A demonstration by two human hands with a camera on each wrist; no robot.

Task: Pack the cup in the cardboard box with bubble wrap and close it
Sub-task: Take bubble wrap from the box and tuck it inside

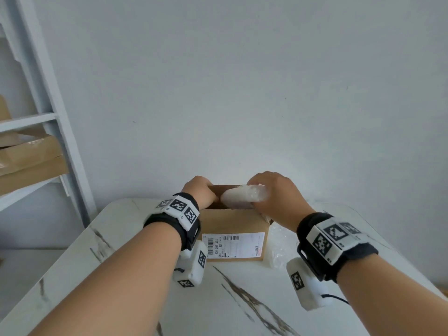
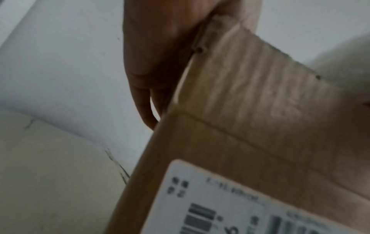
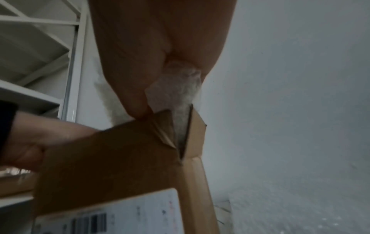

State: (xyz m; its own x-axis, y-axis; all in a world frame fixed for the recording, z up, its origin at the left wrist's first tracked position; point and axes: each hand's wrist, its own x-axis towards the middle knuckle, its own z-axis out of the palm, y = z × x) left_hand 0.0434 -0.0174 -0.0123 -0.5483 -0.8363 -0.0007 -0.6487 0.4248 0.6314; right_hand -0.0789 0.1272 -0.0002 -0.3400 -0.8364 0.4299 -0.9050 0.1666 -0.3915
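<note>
A: The right hand (image 1: 276, 198) clutches the bubble-wrapped bundle (image 1: 244, 196) (cup presumably inside, unseen) above the open cardboard box (image 1: 234, 223).

B: The left hand (image 1: 200, 194) grips its left flap (image 2: 250, 71). If that flap springs inward, the bundle may snag.

The brown corrugated cardboard box (image 1: 232, 221) looks matt, its flap ribbed and rough-edged; the white paper shipping label (image 1: 234, 244) on it is smooth; the cloudy plastic bubble-wrap bundle (image 1: 244, 194) is dimpled and faintly shiny; the white grey-veined marble-look tabletop (image 1: 242, 299), at 6 o'clock, is glossy.
</note>
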